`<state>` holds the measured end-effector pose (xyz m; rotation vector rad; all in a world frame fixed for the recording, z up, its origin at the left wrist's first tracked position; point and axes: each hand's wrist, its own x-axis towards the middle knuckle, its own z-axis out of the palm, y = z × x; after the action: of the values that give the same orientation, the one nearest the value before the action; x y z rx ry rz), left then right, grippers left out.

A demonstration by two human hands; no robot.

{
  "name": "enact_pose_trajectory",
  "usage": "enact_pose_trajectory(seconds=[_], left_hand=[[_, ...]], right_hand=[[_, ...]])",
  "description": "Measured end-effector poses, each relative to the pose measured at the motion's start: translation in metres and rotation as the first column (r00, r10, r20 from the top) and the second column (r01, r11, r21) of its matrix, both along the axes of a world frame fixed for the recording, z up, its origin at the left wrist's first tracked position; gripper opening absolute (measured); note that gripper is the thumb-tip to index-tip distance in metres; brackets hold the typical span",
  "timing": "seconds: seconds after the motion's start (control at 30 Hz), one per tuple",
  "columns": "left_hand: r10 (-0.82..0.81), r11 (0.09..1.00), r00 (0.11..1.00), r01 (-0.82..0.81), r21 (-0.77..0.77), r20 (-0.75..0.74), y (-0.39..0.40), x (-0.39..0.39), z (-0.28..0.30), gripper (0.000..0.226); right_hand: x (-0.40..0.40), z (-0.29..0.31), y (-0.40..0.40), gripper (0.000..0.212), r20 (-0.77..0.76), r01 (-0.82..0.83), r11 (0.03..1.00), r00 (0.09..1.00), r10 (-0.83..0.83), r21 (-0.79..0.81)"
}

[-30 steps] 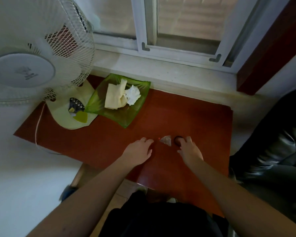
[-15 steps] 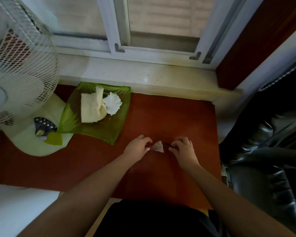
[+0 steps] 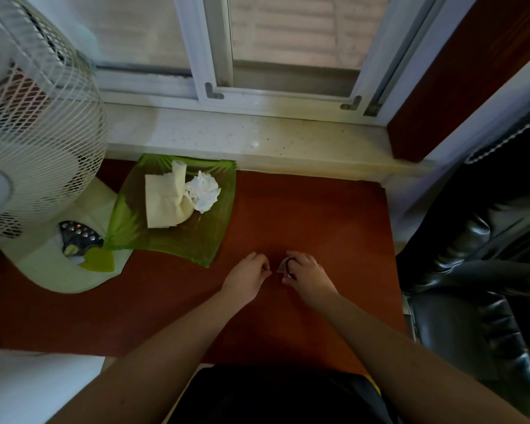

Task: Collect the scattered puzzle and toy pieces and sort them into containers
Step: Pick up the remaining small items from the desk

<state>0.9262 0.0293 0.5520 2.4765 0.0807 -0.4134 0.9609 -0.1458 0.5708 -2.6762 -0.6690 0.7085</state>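
Observation:
Both my hands rest close together on the red-brown table [image 3: 334,215], near its middle front. My right hand [image 3: 308,275] is curled around a small black ring [image 3: 288,264], and a sliver of a pale piece [image 3: 279,269] shows at its fingertips. A narrow gap separates it from my left hand [image 3: 248,275], whose fingers are bent inward with nothing visible in them. A green glass dish [image 3: 178,243] sits to the upper left of my hands. It holds a folded cream paper [image 3: 161,203] and a crumpled white tissue [image 3: 204,191].
A white table fan [image 3: 34,123] stands at the left, and its base [image 3: 58,270] with a dark button panel touches the dish. A black leather chair [image 3: 478,270] stands against the table's right edge. A pale window sill [image 3: 257,136] runs behind the table.
My hands have closed in on each other. The pale triangular piece that lay in the open between them is now almost covered by my right hand's fingers.

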Motion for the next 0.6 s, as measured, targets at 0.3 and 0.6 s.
enact_pose_trajectory(seconds=[0.3, 0.6], left_hand=[[0.037, 0.997, 0.998, -0.04, -0.065, -0.042, 0.015, -0.015, 0.006, 0.012], [0.083, 0.97, 0.982, -0.118, -0.211, -0.17, 0.012, -0.013, 0.025, 0.011]], right_hand=[[-0.004, -0.004, -0.003, 0.04, 0.193, -0.151, 0.982, 0.966, 0.171, -0.114], [-0.004, -0.004, -0.005, 0.02, 0.048, 0.11, 0.994, 0.993, -0.11, -0.008]])
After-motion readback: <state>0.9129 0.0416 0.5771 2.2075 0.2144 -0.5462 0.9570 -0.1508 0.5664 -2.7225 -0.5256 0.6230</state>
